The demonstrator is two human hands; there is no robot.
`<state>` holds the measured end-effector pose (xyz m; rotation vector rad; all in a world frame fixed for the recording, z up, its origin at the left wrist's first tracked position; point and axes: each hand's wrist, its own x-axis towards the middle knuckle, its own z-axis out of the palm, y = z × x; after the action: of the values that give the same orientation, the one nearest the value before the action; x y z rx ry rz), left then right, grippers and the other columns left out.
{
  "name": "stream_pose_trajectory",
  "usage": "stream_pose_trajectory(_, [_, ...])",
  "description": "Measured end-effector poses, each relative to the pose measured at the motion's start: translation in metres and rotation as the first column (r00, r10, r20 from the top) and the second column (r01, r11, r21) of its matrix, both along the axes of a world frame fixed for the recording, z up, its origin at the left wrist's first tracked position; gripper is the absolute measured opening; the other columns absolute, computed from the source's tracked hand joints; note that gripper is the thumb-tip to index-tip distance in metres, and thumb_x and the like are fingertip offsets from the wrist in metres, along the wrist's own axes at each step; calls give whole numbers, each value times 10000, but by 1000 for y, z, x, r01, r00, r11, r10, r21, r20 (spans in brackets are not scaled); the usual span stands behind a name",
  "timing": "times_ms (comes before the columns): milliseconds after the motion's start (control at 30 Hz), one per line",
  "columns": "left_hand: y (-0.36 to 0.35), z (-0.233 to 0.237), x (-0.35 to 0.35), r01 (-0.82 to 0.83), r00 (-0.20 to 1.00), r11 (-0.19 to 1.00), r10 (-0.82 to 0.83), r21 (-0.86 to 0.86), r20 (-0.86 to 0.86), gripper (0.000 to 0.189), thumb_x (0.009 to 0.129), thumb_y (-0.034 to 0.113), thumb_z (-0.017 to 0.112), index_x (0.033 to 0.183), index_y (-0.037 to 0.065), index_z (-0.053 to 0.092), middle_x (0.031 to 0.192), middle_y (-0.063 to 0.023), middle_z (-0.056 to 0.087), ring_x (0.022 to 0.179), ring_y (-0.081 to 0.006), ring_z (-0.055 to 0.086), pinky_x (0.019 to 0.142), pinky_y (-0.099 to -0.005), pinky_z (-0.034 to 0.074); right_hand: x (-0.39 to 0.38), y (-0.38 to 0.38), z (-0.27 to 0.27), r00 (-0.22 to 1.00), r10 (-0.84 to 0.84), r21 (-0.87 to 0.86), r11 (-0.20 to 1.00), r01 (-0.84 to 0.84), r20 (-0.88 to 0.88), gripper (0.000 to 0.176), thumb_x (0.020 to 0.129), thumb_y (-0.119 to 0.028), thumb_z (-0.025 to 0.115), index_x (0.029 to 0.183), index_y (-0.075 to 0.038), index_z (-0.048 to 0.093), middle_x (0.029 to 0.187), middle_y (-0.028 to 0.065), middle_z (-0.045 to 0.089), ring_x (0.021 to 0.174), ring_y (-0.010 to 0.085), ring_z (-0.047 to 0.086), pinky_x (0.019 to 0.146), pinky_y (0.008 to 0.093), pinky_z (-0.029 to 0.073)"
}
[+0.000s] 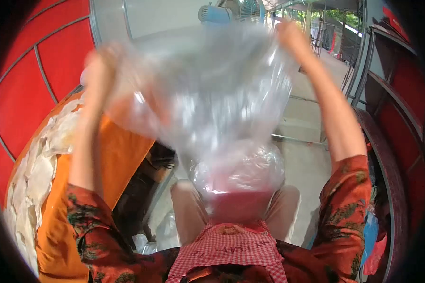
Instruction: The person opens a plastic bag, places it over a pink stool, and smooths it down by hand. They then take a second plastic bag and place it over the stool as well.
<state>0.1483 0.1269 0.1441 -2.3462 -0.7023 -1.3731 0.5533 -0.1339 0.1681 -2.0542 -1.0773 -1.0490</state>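
A large clear plastic bag (222, 94) is stretched wide in front of me, blurred by motion. My left hand (104, 61) is closed on its upper left edge, and my right hand (288, 34) grips the upper right edge. Below, the plastic hangs down to a crinkled, rounded part (241, 170) between my knees. Something red (238, 203) shows there through or under the plastic; what it is I cannot make out.
On the left, an orange cloth (123, 146) and pale, flat, irregular pieces (28, 184) lie on a surface. A fan (248, 10) stands ahead. Dark shelving (396, 104) lines the right side. Small plastic bags (167, 226) lie by my left leg.
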Motion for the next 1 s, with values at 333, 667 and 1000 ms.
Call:
stream_pose_trajectory(333, [-19, -265, 50, 13, 720, 959, -206, -284, -663, 273, 900, 134, 476, 1100, 19, 622, 1095, -201, 627, 1022, -348, 607, 969, -450, 417, -16, -45, -304, 947, 8, -661, 714, -230, -321, 142, 885, -128, 550, 933, -4, 599, 926, 167, 653, 865, 248, 628, 744, 361, 496])
stream_pose_trajectory(667, [-4, -118, 64, 467, 883, 853, -440, -232, 162, 64, 770, -69, 496, 806, -19, 513, 714, -177, 520, 675, -323, 551, 622, -400, 455, 7, 7, -126, 610, 675, 681, 675, -284, -415, 89, 900, -110, 522, 846, -45, 549, 755, 16, 602, 688, 165, 582, 613, 314, 463])
stream_pose_trajectory(1000, [-70, -96, -6, 360, 873, 890, -427, -281, -237, 487, 790, 342, 747, 1165, 66, 604, 1090, -174, 662, 1028, -277, 648, 880, -421, 497, -116, -103, -101, 981, 64, -427, 904, 21, 184, 413, 809, -350, 721, 1092, -84, 579, 951, 156, 655, 835, 224, 668, 710, 413, 495])
